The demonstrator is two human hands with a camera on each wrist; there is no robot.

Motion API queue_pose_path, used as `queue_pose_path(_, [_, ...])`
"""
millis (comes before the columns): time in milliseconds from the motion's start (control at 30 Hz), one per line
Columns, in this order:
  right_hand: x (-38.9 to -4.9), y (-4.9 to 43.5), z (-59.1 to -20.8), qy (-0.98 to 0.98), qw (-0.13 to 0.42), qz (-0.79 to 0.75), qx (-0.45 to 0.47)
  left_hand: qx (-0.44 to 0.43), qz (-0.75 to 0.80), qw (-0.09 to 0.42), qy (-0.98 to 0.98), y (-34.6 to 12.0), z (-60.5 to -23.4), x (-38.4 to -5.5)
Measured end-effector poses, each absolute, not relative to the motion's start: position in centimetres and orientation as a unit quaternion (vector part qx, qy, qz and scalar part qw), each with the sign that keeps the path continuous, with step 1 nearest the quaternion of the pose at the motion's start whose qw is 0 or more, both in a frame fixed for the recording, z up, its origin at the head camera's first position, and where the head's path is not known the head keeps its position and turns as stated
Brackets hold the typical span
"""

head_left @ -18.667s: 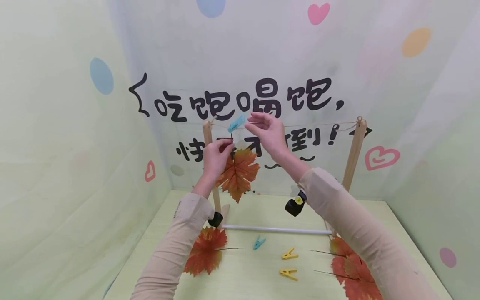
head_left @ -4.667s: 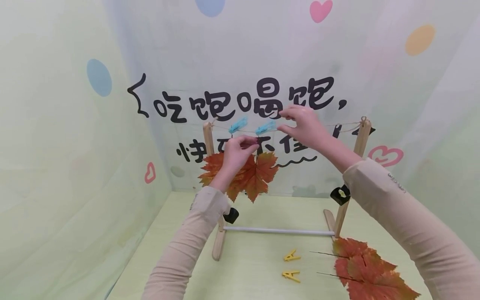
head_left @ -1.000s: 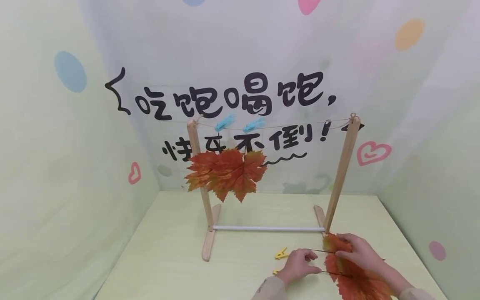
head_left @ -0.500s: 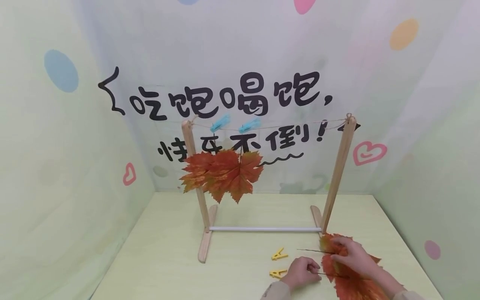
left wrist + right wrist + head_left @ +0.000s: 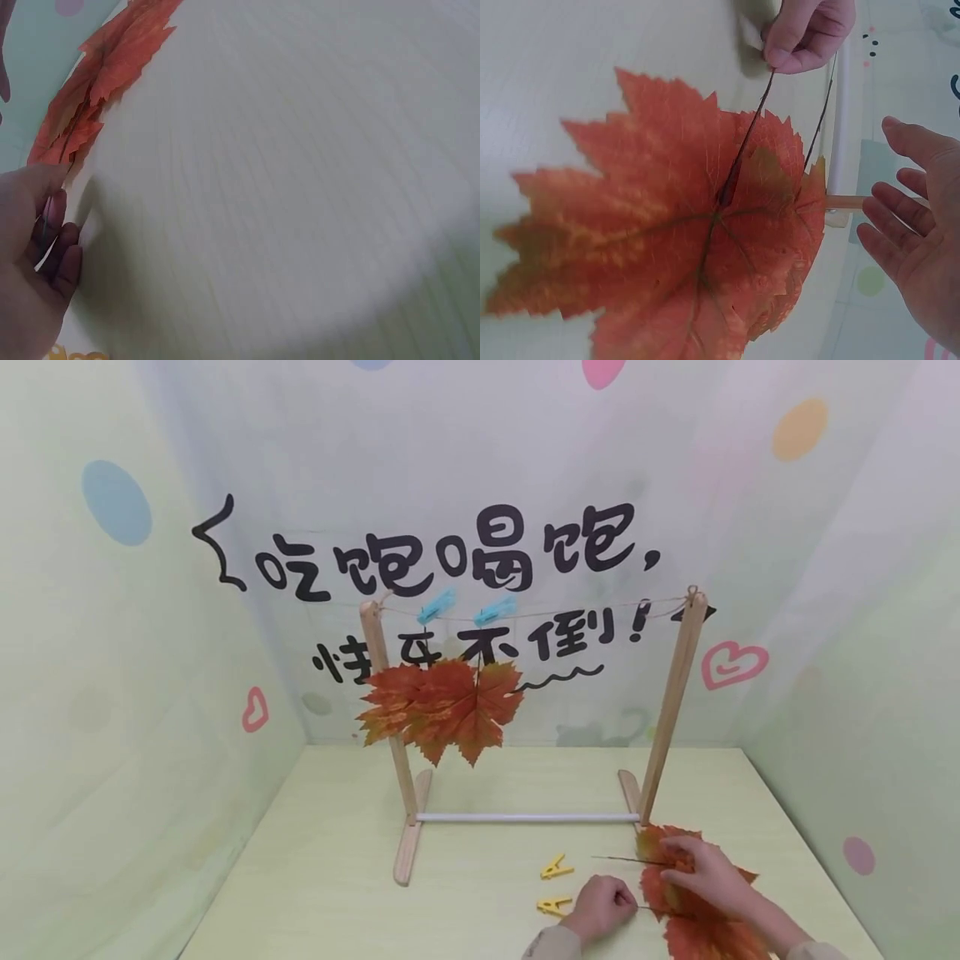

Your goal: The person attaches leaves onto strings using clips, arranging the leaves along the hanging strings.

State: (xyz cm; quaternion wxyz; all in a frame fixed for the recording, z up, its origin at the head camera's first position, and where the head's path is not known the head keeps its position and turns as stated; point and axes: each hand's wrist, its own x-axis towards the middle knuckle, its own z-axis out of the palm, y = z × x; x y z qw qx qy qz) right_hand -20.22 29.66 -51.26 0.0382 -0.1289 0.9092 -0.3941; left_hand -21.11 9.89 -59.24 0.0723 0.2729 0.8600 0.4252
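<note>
Low at the right of the head view, my left hand [image 5: 600,906] pinches the dark stem of the nearer red-orange maple leaf [image 5: 712,939]. In the right wrist view, thumb and finger of the left hand [image 5: 810,36] grip the stem's end, and this leaf [image 5: 652,217] overlaps a second one. My right hand [image 5: 708,872] hovers over the farther maple leaf [image 5: 660,843]. Its fingers [image 5: 900,214] are spread and hold nothing in the right wrist view. The left wrist view shows the left hand [image 5: 30,240] with the leaf [image 5: 112,67] beyond it.
Two yellow clothespins [image 5: 555,867] lie left of my left hand. Behind stands a wooden frame [image 5: 671,718] with a white crossbar [image 5: 525,817] and a string [image 5: 585,610]. Two blue clothespins [image 5: 495,611] on the string hold two hanging maple leaves [image 5: 480,714].
Two leaves now hang from blue clothespins, where one was being hung earliest. Both hands have come down to the table leaves. In the last second my left hand has closed on the nearer stem.
</note>
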Motion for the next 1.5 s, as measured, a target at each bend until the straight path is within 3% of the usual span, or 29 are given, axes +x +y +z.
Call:
queue_pose_path(133, [-20.4, 29.7, -50.8, 0.914, 0.032, -0.383, -0.127, 0.207, 0.51, 0.118, 0.826, 9.4, -58.8, -21.4])
queue_pose_path(333, [-20.4, 30.1, -49.8, 0.921, 0.018, -0.372, -0.112, 0.15, 0.626, 0.125, 0.755, 9.1, -57.9, -21.8])
queue_pose_path(467, [-20.6, 30.1, -48.9, 0.926, 0.004, -0.361, -0.115, 0.152, 0.703, 0.091, 0.689, 8.6, -57.0, -22.1])
queue_pose_path(833, [-22.3, 29.6, -45.5, 0.925, -0.125, -0.308, -0.186, 0.1, 0.758, -0.013, 0.645, 6.8, -51.7, -24.5])
queue_pose_path(1100, [-23.4, 28.4, -44.8, 0.924, -0.124, -0.303, -0.197, 0.128, 0.728, -0.073, 0.67, 4.5, -47.9, -25.1])
queue_pose_path(1367, [-24.5, 27.0, -45.3, 0.927, -0.097, -0.291, -0.216, 0.166, 0.716, -0.063, 0.675, 0.5, -42.5, -24.2])
queue_pose_path(1500, [-24.7, 25.9, -45.5, 0.931, -0.067, -0.289, -0.212, 0.183, 0.705, -0.083, 0.68, -1.9, -40.6, -23.9])
